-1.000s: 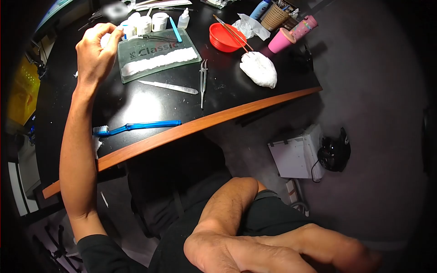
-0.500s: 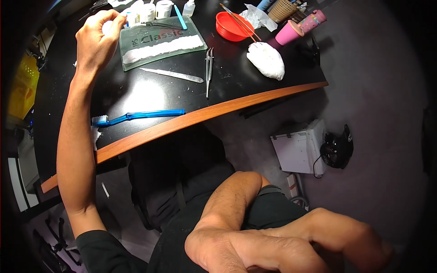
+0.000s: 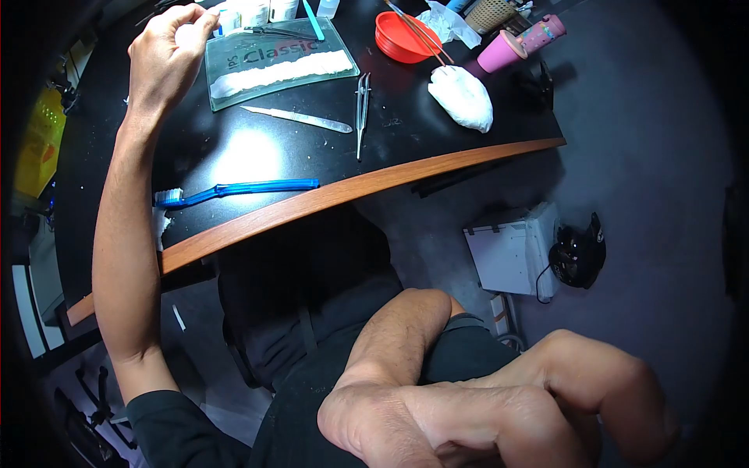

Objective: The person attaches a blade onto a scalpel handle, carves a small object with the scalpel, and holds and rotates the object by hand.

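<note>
My left hand [image 3: 165, 58] is raised over the far left of the black table, its fingers curled and thumb and fingertips drawn together. Whatever they may hold is too small or hidden to make out. Close by are white jars [image 3: 253, 13] and a glass slab [image 3: 281, 87] bearing a strip of white material [image 3: 285, 72]. My right hand [image 3: 499, 413] looms large at the bottom, close to the camera, fingers bent but apart. Nothing shows in it, though some fingertips are cut off or hidden.
On the table [image 3: 374, 144] lie a scalpel [image 3: 300, 118], tweezers [image 3: 363, 113] and a blue toothbrush [image 3: 242, 188]. Farther right are a red bowl [image 3: 398, 40] with brushes [image 3: 421, 33] across it, a white cloth bundle [image 3: 462, 100] and a pink cup [image 3: 499, 53]. A white box [image 3: 503, 253] stands on the floor.
The light has turned cooler and bluer. The table and its things sit slightly higher in view. My right hand's fingers have shifted a little upward; my left hand keeps its pose.
</note>
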Motion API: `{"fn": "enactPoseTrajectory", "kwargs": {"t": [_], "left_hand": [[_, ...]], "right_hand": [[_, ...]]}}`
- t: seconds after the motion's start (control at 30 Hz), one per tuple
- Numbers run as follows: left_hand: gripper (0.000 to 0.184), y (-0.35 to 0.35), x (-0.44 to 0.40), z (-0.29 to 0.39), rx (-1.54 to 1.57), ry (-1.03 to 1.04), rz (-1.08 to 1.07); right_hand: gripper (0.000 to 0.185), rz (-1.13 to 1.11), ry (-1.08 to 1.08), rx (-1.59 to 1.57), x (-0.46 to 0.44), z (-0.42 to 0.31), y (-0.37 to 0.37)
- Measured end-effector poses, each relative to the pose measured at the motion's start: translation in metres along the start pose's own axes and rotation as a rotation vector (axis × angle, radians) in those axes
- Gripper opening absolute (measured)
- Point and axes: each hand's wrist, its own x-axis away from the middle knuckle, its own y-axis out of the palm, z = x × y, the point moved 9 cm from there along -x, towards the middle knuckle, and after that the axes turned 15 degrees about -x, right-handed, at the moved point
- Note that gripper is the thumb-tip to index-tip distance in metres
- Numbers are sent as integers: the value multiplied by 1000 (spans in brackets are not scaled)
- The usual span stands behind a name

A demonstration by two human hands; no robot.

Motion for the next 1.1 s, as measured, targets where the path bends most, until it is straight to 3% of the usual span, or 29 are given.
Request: {"fn": "enactPoseTrajectory", "kwargs": {"t": [1.1], "left_hand": [[34,0,1,0,-98,54,-6]], "right_hand": [[12,-21,128,-24,-5,2,-5]]}}
